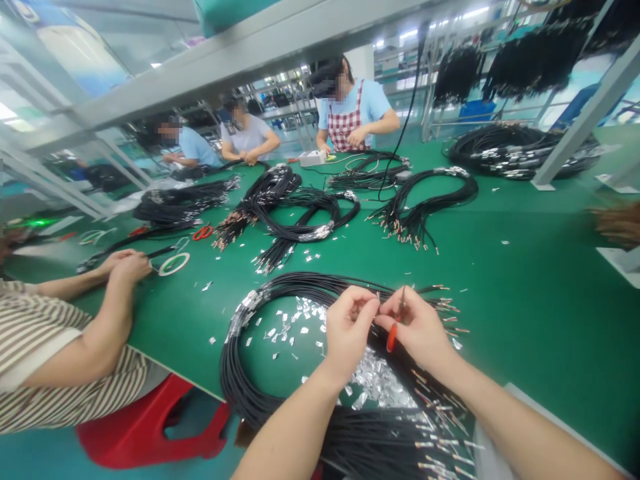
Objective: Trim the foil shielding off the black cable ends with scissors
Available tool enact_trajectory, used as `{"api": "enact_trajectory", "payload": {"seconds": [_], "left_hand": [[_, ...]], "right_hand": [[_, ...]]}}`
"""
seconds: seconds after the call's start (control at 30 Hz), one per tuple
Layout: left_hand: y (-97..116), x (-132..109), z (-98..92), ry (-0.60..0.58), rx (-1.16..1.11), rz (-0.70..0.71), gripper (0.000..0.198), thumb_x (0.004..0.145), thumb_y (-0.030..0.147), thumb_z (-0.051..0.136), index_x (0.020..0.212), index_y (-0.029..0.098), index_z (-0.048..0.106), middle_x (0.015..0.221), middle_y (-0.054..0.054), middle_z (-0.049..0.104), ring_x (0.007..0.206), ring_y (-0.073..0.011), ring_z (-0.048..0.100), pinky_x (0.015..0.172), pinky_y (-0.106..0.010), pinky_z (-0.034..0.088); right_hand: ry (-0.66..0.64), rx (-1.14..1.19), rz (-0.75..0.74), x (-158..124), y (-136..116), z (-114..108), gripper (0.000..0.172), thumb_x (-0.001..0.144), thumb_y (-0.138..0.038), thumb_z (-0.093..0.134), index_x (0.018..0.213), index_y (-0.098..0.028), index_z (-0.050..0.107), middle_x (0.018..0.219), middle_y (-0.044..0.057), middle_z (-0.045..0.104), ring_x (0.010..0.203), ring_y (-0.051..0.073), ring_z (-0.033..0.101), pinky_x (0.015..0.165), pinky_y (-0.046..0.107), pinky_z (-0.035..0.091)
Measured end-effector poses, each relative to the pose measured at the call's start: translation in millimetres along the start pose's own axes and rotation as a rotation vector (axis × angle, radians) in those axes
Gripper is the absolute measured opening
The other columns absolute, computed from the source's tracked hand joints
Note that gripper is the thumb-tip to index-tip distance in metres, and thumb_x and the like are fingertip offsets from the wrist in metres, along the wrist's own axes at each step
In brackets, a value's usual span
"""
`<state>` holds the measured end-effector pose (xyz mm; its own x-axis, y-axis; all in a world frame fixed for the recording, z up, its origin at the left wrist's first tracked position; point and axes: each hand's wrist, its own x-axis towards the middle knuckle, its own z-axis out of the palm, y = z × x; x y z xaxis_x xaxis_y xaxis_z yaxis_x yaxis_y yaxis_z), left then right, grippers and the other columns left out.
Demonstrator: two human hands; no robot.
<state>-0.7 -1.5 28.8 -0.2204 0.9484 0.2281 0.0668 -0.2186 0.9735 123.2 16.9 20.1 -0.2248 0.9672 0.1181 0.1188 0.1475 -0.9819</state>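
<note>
My left hand [353,327] is closed in a pinch on the thin end of a black cable, just above the coiled bundle. Close beside it, my right hand [417,327] is closed around small red-handled scissors [393,337], its fingertips near the same cable end. Fingers partly hide the blades and the pinched tip. Beneath both hands lies a large coil of black cables [237,373], with silver foil wraps [249,308] at its left. Exposed copper-coloured wire ends [440,450] point right. Many silver foil scraps [375,380] are scattered inside the coil.
More black cable bundles [295,233] lie across the green table [540,287]. Another pair of red scissors [203,232] and a white tape roll [174,264] rest to the left. A co-worker in striped clothing [45,340] sits close on my left; other people work opposite. A metal post [575,100] stands at right.
</note>
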Motion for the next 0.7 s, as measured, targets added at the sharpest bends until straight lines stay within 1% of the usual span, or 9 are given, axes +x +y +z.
{"api": "enact_trajectory", "payload": {"seconds": [0.03, 0.13, 0.23, 0.3, 0.37, 0.47, 0.53, 0.6, 0.7], "left_hand": [[-0.4, -0.7, 0.3, 0.004, 0.016, 0.007, 0.006, 0.077, 0.023, 0.060, 0.078, 0.017, 0.061, 0.072, 0.000, 0.059, 0.060, -0.0082, 0.054, 0.056, -0.020, 0.043], [-2.5, -2.0, 1.0, -0.006, 0.029, -0.025, 0.014, 0.075, 0.023, 0.063, 0.089, 0.018, 0.061, 0.076, 0.000, 0.058, 0.056, -0.0071, 0.052, 0.054, -0.020, 0.043], [-3.6, -2.3, 0.5, -0.016, 0.065, 0.004, 0.007, 0.077, 0.024, 0.061, 0.080, 0.017, 0.061, 0.074, 0.000, 0.059, 0.061, -0.0088, 0.054, 0.058, -0.021, 0.044], [-3.6, -2.3, -0.3, -0.017, 0.084, 0.020, 0.010, 0.079, 0.025, 0.059, 0.076, 0.016, 0.061, 0.073, -0.001, 0.060, 0.063, -0.0096, 0.054, 0.059, -0.021, 0.043], [-3.4, -1.9, -1.5, -0.038, 0.071, -0.009, 0.012, 0.080, 0.027, 0.059, 0.078, 0.016, 0.061, 0.074, -0.002, 0.062, 0.058, -0.0086, 0.052, 0.054, -0.021, 0.041], [-3.3, -0.4, -3.3, -0.122, 0.006, -0.089, 0.015, 0.082, 0.030, 0.056, 0.080, 0.016, 0.059, 0.082, -0.004, 0.064, 0.054, -0.0074, 0.049, 0.050, -0.020, 0.039], [-3.7, 0.9, -3.9, -0.180, -0.044, -0.122, 0.016, 0.083, 0.031, 0.055, 0.078, 0.016, 0.057, 0.081, -0.004, 0.062, 0.061, -0.0091, 0.051, 0.055, -0.021, 0.042], [-4.3, 1.8, -3.3, -0.220, -0.102, -0.138, 0.017, 0.082, 0.031, 0.055, 0.074, 0.016, 0.055, 0.078, -0.003, 0.059, 0.070, -0.0116, 0.054, 0.066, -0.024, 0.044], [-4.5, 2.2, -0.8, -0.291, -0.242, -0.162, 0.019, 0.082, 0.032, 0.056, 0.071, 0.017, 0.053, 0.081, -0.003, 0.059, 0.082, -0.0144, 0.055, 0.081, -0.028, 0.043]], "right_hand": [[-0.005, -0.011, -0.006, -0.4, 0.7, 0.2, 0.022, 0.071, -0.017, 0.058, 0.067, -0.022, 0.037, 0.067, -0.003, 0.057, 0.061, 0.014, 0.052, 0.061, 0.028, 0.041], [-0.011, -0.039, -0.036, -2.8, 1.0, 0.6, 0.024, 0.072, -0.018, 0.057, 0.067, -0.023, 0.035, 0.067, -0.003, 0.055, 0.063, 0.014, 0.051, 0.061, 0.028, 0.041], [-0.014, -0.060, -0.041, -5.4, -0.3, 0.8, 0.023, 0.072, -0.018, 0.057, 0.067, -0.023, 0.035, 0.067, -0.003, 0.054, 0.063, 0.014, 0.050, 0.061, 0.027, 0.040], [-0.016, -0.083, -0.037, -6.4, -1.7, 0.9, 0.022, 0.072, -0.017, 0.057, 0.067, -0.022, 0.036, 0.067, -0.003, 0.055, 0.062, 0.014, 0.050, 0.061, 0.027, 0.040], [-0.014, -0.082, -0.032, -6.5, -3.1, 1.2, 0.022, 0.071, -0.016, 0.057, 0.067, -0.022, 0.036, 0.066, -0.003, 0.054, 0.062, 0.013, 0.050, 0.061, 0.027, 0.040], [-0.007, 0.023, 0.006, -5.2, -3.2, 1.5, 0.024, 0.070, -0.018, 0.059, 0.068, -0.023, 0.036, 0.065, -0.003, 0.055, 0.060, 0.014, 0.051, 0.059, 0.027, 0.041], [0.018, 0.083, 0.032, -3.7, -0.7, 1.5, 0.027, 0.069, -0.022, 0.064, 0.068, -0.023, 0.037, 0.066, -0.003, 0.056, 0.061, 0.014, 0.053, 0.060, 0.028, 0.043], [0.052, 0.102, 0.046, -1.8, 3.0, 0.8, 0.029, 0.067, -0.026, 0.068, 0.069, -0.022, 0.039, 0.068, -0.002, 0.056, 0.063, 0.015, 0.054, 0.062, 0.029, 0.044], [0.095, 0.130, 0.057, 1.4, 5.4, -2.8, 0.032, 0.063, -0.030, 0.072, 0.070, -0.022, 0.042, 0.069, -0.002, 0.055, 0.064, 0.015, 0.054, 0.063, 0.029, 0.045]]}}
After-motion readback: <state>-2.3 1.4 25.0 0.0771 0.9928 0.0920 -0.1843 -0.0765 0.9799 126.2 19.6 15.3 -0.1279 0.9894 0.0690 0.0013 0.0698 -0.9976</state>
